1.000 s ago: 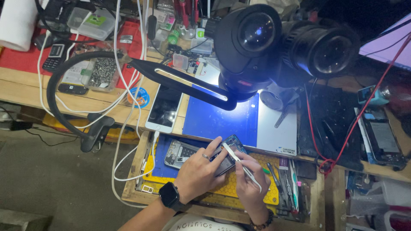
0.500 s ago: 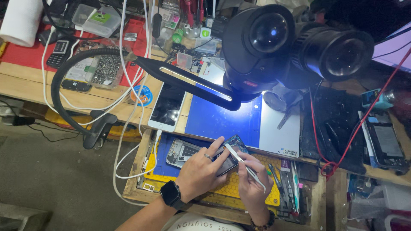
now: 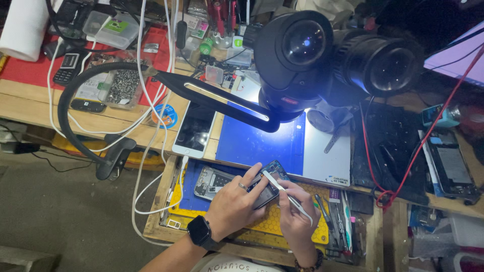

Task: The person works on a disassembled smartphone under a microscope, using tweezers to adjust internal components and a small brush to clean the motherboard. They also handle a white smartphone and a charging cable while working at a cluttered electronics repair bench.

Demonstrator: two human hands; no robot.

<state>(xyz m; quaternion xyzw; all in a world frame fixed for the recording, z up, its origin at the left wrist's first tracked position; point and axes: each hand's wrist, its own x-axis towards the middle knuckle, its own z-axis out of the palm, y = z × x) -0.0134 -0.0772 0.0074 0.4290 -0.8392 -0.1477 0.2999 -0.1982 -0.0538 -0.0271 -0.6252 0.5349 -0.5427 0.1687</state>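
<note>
A wooden counter (image 3: 40, 113) fills most of the frame, crowded with gear. At upper centre and right sits a large black stereo microscope (image 3: 333, 55), its two eyepieces facing the camera. A black gooseneck lamp (image 3: 222, 100) arcs from the left edge toward the centre, its light bar glowing over a blue work mat (image 3: 257, 146). A white paper roll (image 3: 22, 27) stands in the upper left corner. Just left of the blue mat lies a white phone (image 3: 194, 130), screen up. At lower centre, on a yellow mat (image 3: 282, 221), an opened phone body (image 3: 214, 181) lies beside the hands. The left hand (image 3: 234, 206), with a black watch (image 3: 200, 232) at the wrist, has its grip closed around a dark opened phone (image 3: 269, 184), held tilted above the yellow mat. The right hand (image 3: 295, 216) has its grip pinched together on pale tweezers (image 3: 285, 195), whose tip touches the upper part of the dark phone.
</note>
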